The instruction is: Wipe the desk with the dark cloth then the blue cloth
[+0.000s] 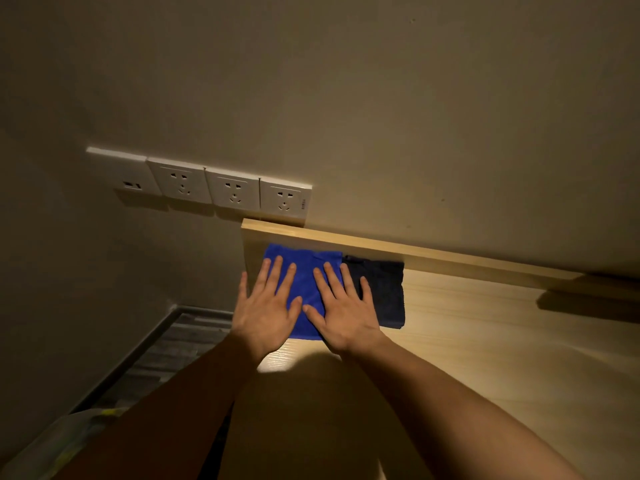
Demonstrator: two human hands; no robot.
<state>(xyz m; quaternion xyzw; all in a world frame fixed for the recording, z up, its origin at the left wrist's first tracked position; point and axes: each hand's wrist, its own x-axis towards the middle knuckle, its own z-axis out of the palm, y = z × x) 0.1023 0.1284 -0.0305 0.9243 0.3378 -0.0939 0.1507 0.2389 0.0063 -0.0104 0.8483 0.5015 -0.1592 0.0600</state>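
A bright blue cloth [306,271] lies flat on the far left corner of the light wooden desk [485,341]. Touching its right side is a folded dark cloth [384,292]. My left hand [266,306] rests flat with fingers spread on the blue cloth's left part, its outer fingers over the desk's left edge. My right hand [343,310] also lies flat with spread fingers, covering the blue cloth's right part and the dark cloth's left edge. Neither hand grips anything.
A raised wooden back rail [415,252] runs along the wall behind the cloths. A row of white wall sockets [207,183] sits above the desk's left corner. The floor drops away left of the desk, with a grey strip [166,344] along the wall.
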